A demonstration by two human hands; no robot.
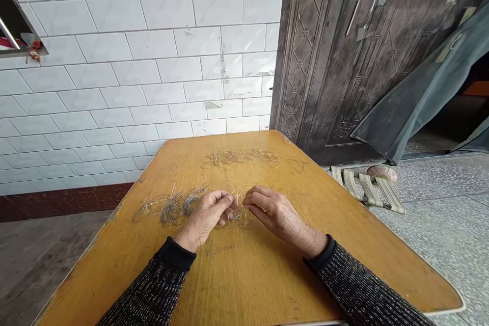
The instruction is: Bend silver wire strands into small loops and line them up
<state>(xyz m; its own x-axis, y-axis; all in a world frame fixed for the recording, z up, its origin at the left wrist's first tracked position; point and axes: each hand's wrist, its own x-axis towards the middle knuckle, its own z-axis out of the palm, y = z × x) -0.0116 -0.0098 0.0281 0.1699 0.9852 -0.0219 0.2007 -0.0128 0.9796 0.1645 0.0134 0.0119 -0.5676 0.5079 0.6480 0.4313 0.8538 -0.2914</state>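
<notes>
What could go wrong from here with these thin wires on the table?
The silvery wire bundles lie close together with ends sticking out, so they might tangle. Those loose ends, near the left hand, could prick it. The small wire coil at the left hand's fingertips may slip or spring loose.

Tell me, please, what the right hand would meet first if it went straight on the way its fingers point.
The right hand would probably meet the thin wire at the left hand first, though depth is hard to judge here.
</notes>
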